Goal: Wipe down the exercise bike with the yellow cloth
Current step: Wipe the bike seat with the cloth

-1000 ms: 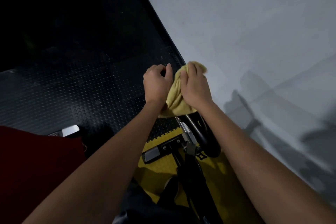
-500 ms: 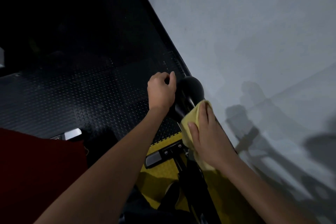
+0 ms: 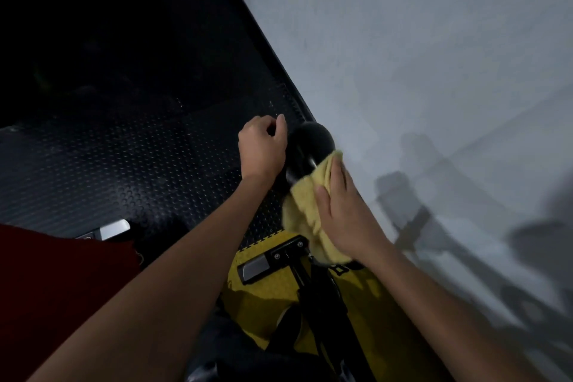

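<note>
Beneath your right hand [image 3: 347, 214], most of the yellow cloth [image 3: 305, 206] was covered, its soft folds bunched against the exercise bike's rounded black handlebar [image 3: 310, 149]. Your fingers lay flat, pressing the cloth onto that glossy bar. Your left hand [image 3: 263, 149] curled loosely beside the bar's end; whether it gripped anything was hidden. The bike's frame [image 3: 322, 295] ran dark below, over a yellow mat [image 3: 263, 298] and studded black flooring [image 3: 130, 164].

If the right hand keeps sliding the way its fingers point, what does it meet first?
Probably the black rounded handlebar end: the right hand, flat on the yellow cloth, points up along it. Beyond it, the grey wall; depth unclear.
</note>
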Motion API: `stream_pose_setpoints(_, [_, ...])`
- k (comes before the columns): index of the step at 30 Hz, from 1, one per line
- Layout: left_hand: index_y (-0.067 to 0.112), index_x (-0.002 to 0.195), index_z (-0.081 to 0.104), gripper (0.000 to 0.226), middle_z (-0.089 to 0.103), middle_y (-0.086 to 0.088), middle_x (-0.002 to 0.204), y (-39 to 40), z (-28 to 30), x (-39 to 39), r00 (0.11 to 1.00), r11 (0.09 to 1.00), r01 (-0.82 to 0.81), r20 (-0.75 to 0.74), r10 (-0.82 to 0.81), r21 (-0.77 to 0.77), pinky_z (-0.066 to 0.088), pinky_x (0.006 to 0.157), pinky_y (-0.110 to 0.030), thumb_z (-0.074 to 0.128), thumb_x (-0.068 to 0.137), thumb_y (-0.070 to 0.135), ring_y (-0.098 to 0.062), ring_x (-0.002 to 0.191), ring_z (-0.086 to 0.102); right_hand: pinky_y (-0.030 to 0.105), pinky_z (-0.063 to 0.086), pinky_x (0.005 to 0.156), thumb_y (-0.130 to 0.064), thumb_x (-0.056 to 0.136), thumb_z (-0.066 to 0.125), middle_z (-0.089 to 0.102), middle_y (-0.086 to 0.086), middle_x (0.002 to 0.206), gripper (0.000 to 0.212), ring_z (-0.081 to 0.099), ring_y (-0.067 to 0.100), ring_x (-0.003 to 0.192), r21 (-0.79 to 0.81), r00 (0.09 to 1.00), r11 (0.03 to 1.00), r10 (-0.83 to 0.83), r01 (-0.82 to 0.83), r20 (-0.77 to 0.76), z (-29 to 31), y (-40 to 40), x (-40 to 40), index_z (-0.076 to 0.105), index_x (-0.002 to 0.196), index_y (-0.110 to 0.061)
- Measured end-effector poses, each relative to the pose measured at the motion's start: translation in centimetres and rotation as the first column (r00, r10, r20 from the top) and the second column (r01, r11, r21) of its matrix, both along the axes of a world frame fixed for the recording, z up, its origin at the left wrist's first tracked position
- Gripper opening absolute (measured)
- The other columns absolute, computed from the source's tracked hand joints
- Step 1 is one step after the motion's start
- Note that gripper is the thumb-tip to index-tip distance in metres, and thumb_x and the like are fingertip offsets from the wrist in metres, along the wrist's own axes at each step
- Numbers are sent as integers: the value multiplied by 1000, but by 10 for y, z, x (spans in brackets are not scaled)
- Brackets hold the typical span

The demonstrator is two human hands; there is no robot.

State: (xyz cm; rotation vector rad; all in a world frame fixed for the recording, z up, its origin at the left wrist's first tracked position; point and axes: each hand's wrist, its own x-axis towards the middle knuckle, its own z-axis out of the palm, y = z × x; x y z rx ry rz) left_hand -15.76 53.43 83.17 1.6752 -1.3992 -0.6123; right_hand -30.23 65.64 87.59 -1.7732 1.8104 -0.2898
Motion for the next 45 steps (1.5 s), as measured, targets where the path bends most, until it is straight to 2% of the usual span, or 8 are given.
stream_pose_setpoints(7, [10, 62, 53, 45, 51, 1, 65, -1, 1, -2, 1000, 1000, -10, -1, 10, -7, 42, 58, -27, 55, 100, 33, -16, 62, 51, 20, 28, 101, -46, 105, 19, -6, 5, 168, 67, 24, 22, 147, 30, 1000, 999, -25, 25, -5, -5, -21, 2, -11, 159, -18])
stream_pose_setpoints(10, [8, 63, 56, 44, 51, -1, 64, -2, -1, -1, 1000, 1000, -1, 14, 1, -6, 35, 56, -23, 56, 100, 31, -16, 61, 49, 38, 23, 121, -41, 107, 22, 16, 13, 164, 59, 23, 30, 148, -110, 997, 991, -74, 73, -12, -17, -86, 15, 14, 158, -12])
stream_pose_setpoints(15, [4, 62, 56, 45, 52, -5, 62, -5, -1, 2, 1000, 1000, -3, 16, 4, -18, 36, 56, -27, 58, 99, 30, -20, 59, 49, 42, 38, 110, -37, 108, 24, 48, 7, 146, 46, 48, 27, 130, -141, 998, 988, -70, 70, 5, -22, -127, 18, 47, 144, -18])
stream_pose_setpoints(22, [5, 63, 53, 47, 52, -3, 64, -3, -1, 0, 1000, 1000, 3, -8, -4, -15, 43, 57, -31, 54, 100, 33, -19, 62, 51, 29, 20, 119, -43, 106, 18, -16, -15, 165, 56, 0, 11, 153, -170, 996, 983, 82, -74, 39, -19, -28, -3, 3, 159, -37])
stream_pose_setpoints(25, [7, 61, 52, 46, 50, -1, 62, -3, -1, -1, 1000, 1000, 5, 3, -5, -16, 39, 57, -27, 55, 100, 31, -15, 60, 48, 19, 31, 106, -42, 106, 21, -18, -25, 162, 54, 8, -3, 145, -120, 991, 991, 78, -65, 109, -10, 0, -14, 5, 158, -42])
stream_pose_setpoints(28, [7, 60, 49, 47, 48, -1, 60, -3, 0, 0, 1000, 1000, -10, -3, 10, -15, 35, 57, -25, 55, 100, 30, -16, 58, 45, 32, 23, 119, -41, 106, 21, -15, -17, 165, 54, 1, 10, 153, -171, 994, 982, 90, -80, 54, -19, -35, -2, 9, 159, -35])
stream_pose_setpoints(35, [5, 61, 55, 45, 53, -7, 62, -3, 1, 1, 1000, 1000, -12, -13, 12, 5, 40, 53, -30, 58, 99, 29, -21, 58, 49, 45, 24, 121, -43, 106, 22, 30, -1, 162, 52, 25, 21, 149, -193, 997, 981, 20, -35, -80, -28, -122, 19, 38, 152, -24])
stream_pose_setpoints(45, [6, 63, 53, 45, 53, -4, 66, -3, 1, 0, 1000, 1000, 10, -14, -9, 8, 48, 58, -35, 55, 101, 32, -19, 63, 51, 31, 14, 116, -49, 107, 17, -24, -18, 162, 57, -16, 16, 153, -115, 974, 973, 187, -201, -126, -13, 4, -7, 1, 159, -34])
